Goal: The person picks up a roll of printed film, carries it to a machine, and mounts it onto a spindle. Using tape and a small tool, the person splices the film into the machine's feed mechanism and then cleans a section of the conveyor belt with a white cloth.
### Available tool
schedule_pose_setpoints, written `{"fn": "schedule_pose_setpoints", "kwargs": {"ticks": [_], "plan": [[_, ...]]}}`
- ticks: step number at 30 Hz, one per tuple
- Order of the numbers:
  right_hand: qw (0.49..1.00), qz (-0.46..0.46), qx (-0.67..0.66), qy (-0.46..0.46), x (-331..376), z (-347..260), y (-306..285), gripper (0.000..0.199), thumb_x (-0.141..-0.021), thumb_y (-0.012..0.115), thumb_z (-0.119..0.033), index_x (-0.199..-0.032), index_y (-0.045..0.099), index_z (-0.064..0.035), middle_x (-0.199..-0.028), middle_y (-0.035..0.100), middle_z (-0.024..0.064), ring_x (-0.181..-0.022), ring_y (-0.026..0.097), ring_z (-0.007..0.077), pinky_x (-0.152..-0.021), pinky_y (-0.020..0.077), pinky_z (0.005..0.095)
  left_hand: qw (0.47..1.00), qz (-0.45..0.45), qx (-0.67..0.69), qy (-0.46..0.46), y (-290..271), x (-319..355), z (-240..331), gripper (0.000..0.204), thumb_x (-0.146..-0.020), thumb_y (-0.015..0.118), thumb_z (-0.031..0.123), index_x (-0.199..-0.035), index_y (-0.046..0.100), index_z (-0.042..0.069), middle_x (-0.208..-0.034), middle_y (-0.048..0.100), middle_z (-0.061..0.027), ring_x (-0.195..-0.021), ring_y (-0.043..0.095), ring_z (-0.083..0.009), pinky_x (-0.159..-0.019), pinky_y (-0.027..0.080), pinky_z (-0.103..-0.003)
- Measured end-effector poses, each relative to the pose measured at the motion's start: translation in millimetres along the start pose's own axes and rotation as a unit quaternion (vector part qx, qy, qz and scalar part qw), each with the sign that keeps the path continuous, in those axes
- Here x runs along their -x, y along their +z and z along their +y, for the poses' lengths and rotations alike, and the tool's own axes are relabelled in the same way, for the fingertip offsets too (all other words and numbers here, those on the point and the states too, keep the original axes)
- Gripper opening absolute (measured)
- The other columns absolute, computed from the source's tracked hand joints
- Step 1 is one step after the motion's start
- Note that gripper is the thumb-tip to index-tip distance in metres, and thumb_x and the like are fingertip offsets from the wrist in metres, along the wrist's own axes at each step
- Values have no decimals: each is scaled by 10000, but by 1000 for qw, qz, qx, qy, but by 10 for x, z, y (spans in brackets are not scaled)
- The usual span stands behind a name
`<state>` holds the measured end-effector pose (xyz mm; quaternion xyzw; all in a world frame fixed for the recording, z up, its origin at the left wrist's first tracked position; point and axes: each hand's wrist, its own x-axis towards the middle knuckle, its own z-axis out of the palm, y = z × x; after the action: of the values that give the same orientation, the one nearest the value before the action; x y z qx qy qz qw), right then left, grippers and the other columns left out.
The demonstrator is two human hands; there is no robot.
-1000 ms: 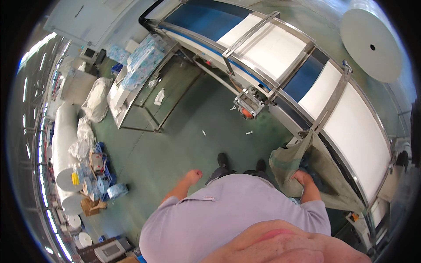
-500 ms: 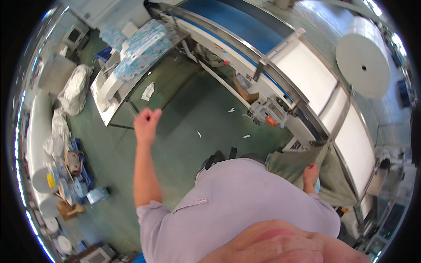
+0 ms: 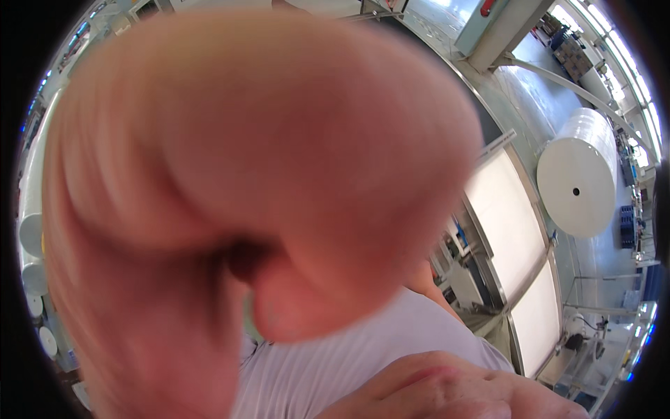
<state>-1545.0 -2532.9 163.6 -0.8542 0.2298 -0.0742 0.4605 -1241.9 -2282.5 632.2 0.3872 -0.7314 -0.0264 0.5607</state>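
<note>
My left hand [image 3: 279, 160] fills most of the head view, very close and blurred. Its fingers are curled in toward the palm and the thumb, closed, with a small dark gap between them where I see nothing held. Behind it, a strip of my right arm [image 3: 431, 285] shows beside the machine's side. The fingers of my right hand are hidden behind the left hand.
A machine with white flat panels [image 3: 506, 216] and metal rails runs along my right. Beyond it stands a big white roll [image 3: 576, 185] with a dark core hole. A pillar [image 3: 506, 35] rises at the far right. More white rolls [image 3: 31, 234] line the left edge.
My left hand has come up from over the floor at the left to right before the camera, still closed. The view has tilted up, and my right hand has gone behind the left.
</note>
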Motion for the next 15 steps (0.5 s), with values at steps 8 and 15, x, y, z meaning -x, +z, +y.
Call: {"fn": "schedule_pose_setpoints", "kwargs": {"ticks": [8, 15], "plan": [[992, -31, -58, -111, -1784, -513, -388, 132, -943, 749, -45, -1070, 731, -13, -914, 734, 113, -806, 722, 193, -723, 577, 319, 995, 73, -74, -5, -173, -496, -819, 566, -808, 822, 494, -1127, 456, 202, -1155, 416, -9, -1045, 352, -271, -835, 339, -439], [988, 9, -67, -140, -2545, -828, -777, 125, -919, 755, -10, -1043, 737, -12, -896, 724, 100, -774, 702, 192, -704, 558, 312, 985, 95, -140, 15, -648, -799, -1127, 742, -786, 821, 613, -1316, 479, 223, -1357, 433, -38, -1227, 378, -330, -921, 394, -477]]}}
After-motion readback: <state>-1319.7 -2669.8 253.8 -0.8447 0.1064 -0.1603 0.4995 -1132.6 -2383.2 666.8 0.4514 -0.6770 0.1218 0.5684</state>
